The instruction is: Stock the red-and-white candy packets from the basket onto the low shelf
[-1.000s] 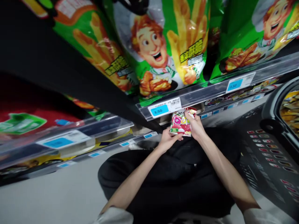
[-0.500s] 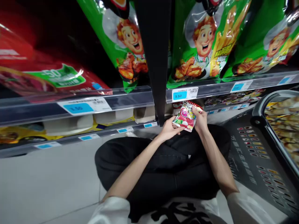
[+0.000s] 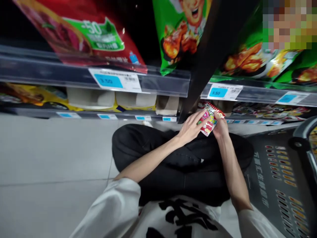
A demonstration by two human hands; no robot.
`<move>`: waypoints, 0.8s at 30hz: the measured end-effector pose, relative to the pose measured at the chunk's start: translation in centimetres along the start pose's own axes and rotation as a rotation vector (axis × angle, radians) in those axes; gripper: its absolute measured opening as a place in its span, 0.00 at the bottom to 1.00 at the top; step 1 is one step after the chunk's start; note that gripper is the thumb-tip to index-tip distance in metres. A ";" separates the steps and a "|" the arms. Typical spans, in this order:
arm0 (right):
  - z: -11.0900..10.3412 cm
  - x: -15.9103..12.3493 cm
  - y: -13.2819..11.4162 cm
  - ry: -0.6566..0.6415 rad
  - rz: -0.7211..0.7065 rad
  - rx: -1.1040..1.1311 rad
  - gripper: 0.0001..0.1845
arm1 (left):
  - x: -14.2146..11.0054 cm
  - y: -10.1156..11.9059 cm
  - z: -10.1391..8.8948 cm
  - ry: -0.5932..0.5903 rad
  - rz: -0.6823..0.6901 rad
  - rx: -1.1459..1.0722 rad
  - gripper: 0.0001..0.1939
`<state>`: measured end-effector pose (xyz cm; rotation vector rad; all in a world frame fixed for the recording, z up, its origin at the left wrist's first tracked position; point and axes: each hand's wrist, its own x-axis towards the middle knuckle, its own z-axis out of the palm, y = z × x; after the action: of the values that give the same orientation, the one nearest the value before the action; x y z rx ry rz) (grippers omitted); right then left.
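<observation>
A small pink-and-white gummy candy packet (image 3: 209, 124) with a red striped top edge is in front of me, tilted, just below the shelf edge. My right hand (image 3: 221, 128) grips its right side, the thumb pressed on the front and the other fingers behind. Over the packet's left part lies my left hand (image 3: 190, 129), back upward, its fingers stretched out and slightly spread across the front. Those fingers cover some of the printing.
Green snack bags (image 3: 178, 39) and a red snack bag (image 3: 99, 36) stand on the shelf above, split by a black post (image 3: 210, 49). Yellow packages (image 3: 44, 96) line the low shelf. A grey shopping basket (image 3: 262, 155) stands at my right, beside my crossed legs (image 3: 183, 165).
My left hand has shifted from the packet's lower left edge to lie over its front. The right hand keeps its grip. My view has swung left, bringing the red bag further in.
</observation>
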<state>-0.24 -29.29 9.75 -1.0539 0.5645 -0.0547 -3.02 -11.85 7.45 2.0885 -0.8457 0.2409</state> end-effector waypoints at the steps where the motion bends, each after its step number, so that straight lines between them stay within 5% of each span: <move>1: 0.1 -0.1 0.0 -0.033 -0.006 -0.028 0.14 | 0.0 0.0 0.0 -0.010 0.008 -0.024 0.33; 6: 1.1 -1.0 -0.8 -0.176 -0.152 -0.218 0.27 | -0.1 0.1 0.4 0.029 -0.106 -0.357 0.29; 11: 1.0 -1.0 -0.8 -0.132 -0.302 -0.288 0.27 | 0.4 1.0 0.6 0.071 -0.304 -0.761 0.25; 17: -0.2 0.5 0.0 0.077 -0.405 -0.155 0.25 | 0.8 0.2 1.9 0.079 -0.699 -1.397 0.36; 24: -0.5 0.7 0.0 0.179 -0.500 -0.243 0.22 | 0.5 -0.2 2.1 0.055 -0.861 -1.442 0.34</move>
<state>0.13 -29.93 9.30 -1.4188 0.4638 -0.5347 -2.78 -13.64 6.27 0.8655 0.0879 -0.6153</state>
